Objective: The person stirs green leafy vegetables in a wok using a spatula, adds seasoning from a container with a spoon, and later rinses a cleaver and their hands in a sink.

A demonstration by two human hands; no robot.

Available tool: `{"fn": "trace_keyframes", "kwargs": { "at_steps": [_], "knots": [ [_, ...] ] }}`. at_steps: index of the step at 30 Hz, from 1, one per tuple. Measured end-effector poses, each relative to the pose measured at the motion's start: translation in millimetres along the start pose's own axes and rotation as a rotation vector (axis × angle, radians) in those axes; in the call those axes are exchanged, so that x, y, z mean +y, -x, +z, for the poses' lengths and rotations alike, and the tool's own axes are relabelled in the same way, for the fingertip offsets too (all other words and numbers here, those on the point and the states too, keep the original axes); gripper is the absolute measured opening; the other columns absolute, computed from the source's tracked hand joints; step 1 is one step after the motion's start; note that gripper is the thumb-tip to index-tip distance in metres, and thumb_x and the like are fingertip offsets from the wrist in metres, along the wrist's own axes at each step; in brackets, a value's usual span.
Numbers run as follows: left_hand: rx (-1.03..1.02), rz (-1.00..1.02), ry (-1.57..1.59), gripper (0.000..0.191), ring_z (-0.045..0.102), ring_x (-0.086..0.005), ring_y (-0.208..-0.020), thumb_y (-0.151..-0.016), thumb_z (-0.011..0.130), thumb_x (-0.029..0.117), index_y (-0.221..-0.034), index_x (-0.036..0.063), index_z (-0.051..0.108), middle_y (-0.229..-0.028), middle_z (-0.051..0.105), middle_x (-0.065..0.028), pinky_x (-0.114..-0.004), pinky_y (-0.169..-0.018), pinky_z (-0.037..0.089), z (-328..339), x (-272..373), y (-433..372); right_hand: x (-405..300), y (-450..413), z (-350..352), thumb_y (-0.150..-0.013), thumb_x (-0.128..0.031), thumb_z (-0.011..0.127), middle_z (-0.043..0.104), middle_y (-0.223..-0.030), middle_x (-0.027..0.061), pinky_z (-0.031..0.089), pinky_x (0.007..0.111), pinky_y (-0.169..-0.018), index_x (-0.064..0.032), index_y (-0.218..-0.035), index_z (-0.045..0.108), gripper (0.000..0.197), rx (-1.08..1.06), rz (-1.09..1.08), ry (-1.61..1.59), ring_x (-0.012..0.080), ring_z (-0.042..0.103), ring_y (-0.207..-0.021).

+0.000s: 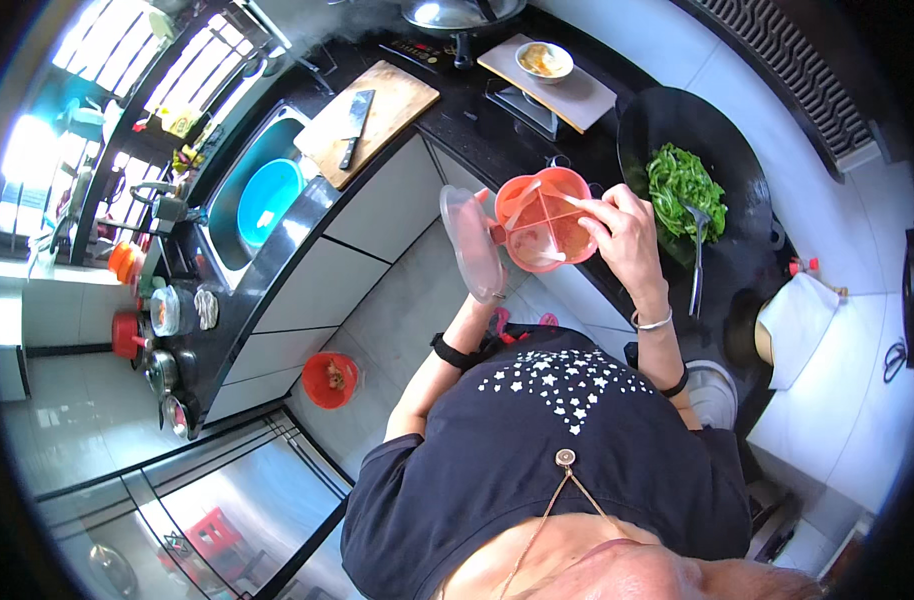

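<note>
A red seasoning box (pixel 541 217), divided into several compartments, rests in my left hand (pixel 491 223), which is partly hidden behind the raised translucent lid (pixel 470 244). Powdery seasonings lie in the compartments, one of them whitish. My right hand (pixel 626 234) pinches the pale handle of a small spoon (pixel 568 198) over the box. Two more pale spoons sit in other compartments. Right of this hand, a black wok (pixel 693 112) holds chopped green vegetables (pixel 682 184). A metal spatula (pixel 698 255) leans in the wok, its handle pointing toward me.
A cleaver (pixel 358 124) lies on a wooden cutting board (pixel 393 97) beside the sink, which holds a blue basin (pixel 268 201). A bowl of food (pixel 545 61) stands on a board at the back, near a lidded pan (pixel 461 15). On the floor sits a red bin (pixel 329 380).
</note>
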State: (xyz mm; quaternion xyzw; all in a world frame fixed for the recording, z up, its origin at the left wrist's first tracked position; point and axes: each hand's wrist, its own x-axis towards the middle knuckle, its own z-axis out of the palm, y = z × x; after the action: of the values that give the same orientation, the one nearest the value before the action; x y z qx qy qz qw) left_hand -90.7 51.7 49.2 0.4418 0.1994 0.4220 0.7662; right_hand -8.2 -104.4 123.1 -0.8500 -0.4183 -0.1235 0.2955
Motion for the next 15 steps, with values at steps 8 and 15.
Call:
{"fn": "trace_keyframes", "kwargs": {
  "at_steps": [8, 15],
  "knots": [
    [-0.161, -0.015, -0.033, 0.023, 0.051, -0.0077, -0.068, -0.089, 0.047, 0.029, -0.093, 0.0064, 0.05, -0.109, 0.051, -0.0119, -0.022, -0.058, 0.044, -1, -7, 7, 9, -5, 1, -0.069, -0.018, 0.066, 0.047, -0.075, 0.0029, 0.034, 0.032, -0.068, -0.0113, -0.084, 0.065, 0.016, 0.021, -0.009, 0.202, 0.0174, 0.049, -0.072],
    [-0.196, -0.03, -0.111, 0.045, 0.044, -0.0036, -0.06, -0.088, 0.044, 0.036, -0.113, -0.0007, 0.047, -0.072, 0.046, 0.0034, -0.018, -0.053, 0.035, 8, -7, 12, 18, -8, 0, -0.07, -0.017, 0.065, 0.047, -0.079, 0.004, 0.034, 0.034, -0.07, -0.0076, -0.07, 0.059, 0.011, -0.075, -0.001, 0.239, 0.0188, 0.05, -0.075]
  ]
}}
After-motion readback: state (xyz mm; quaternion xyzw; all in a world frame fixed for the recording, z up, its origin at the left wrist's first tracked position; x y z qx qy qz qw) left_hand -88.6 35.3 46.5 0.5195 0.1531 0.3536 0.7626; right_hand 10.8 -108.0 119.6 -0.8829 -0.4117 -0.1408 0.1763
